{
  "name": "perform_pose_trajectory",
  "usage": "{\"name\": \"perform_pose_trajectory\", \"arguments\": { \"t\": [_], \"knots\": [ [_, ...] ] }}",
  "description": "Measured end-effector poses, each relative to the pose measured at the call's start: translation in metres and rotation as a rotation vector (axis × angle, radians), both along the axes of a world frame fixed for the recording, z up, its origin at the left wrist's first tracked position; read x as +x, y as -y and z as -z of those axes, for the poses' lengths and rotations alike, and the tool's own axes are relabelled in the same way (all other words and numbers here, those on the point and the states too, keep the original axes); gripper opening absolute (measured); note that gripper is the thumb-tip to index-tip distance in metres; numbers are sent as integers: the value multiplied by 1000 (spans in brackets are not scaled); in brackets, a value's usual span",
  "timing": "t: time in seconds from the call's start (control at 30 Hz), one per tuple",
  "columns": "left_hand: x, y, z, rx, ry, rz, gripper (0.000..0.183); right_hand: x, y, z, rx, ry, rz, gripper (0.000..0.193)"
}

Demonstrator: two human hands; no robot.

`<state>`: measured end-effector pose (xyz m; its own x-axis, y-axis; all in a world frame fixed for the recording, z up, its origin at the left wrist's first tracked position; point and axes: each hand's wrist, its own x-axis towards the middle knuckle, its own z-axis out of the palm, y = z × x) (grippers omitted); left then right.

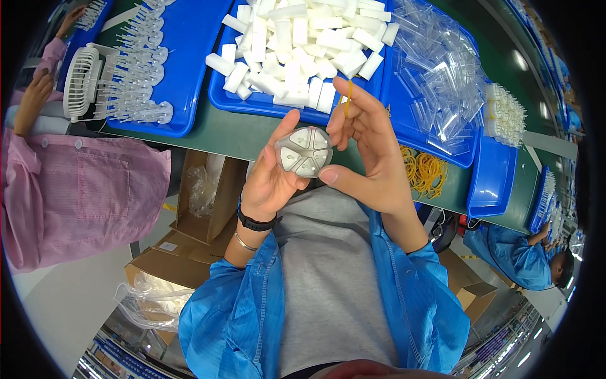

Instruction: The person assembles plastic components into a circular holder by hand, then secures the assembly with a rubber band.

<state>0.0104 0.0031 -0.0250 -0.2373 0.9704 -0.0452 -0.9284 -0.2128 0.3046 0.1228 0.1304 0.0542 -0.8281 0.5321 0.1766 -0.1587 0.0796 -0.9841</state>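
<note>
Left hand point(268, 183) clamped around a bundle of white plastic pieces point(305, 151), end faces toward us, held just below the blue tray point(218, 95) of loose white pieces. Right hand point(369, 158) pinches a yellow rubber band point(348, 101) beside it. We judge the bundle light, stiff, slippery; best gripped round its sides. Bundle length hidden.
</note>
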Motion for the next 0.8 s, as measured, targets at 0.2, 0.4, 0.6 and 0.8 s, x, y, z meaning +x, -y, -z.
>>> {"name": "perform_pose_trajectory", "arguments": {
  "t": [0.2, 0.4, 0.6, 0.8],
  "knots": [
    [-4, 2, 7, 124, 27, -19, 68, 11, -4, -2, -168, -62, 83, 46],
    [-5, 2, 2, 22, -42, -66, 59, 21, -20, -6, 193, 175, 81, 54],
    [-3, 2, -1, -85, -260, -105, 48, 8, -25, -30, 743, 351, -71, 72],
    [5, 0, -2, -162, -373, -170, 45, 0, -28, -11, 466, 340, -263, 49]
  ]
}}
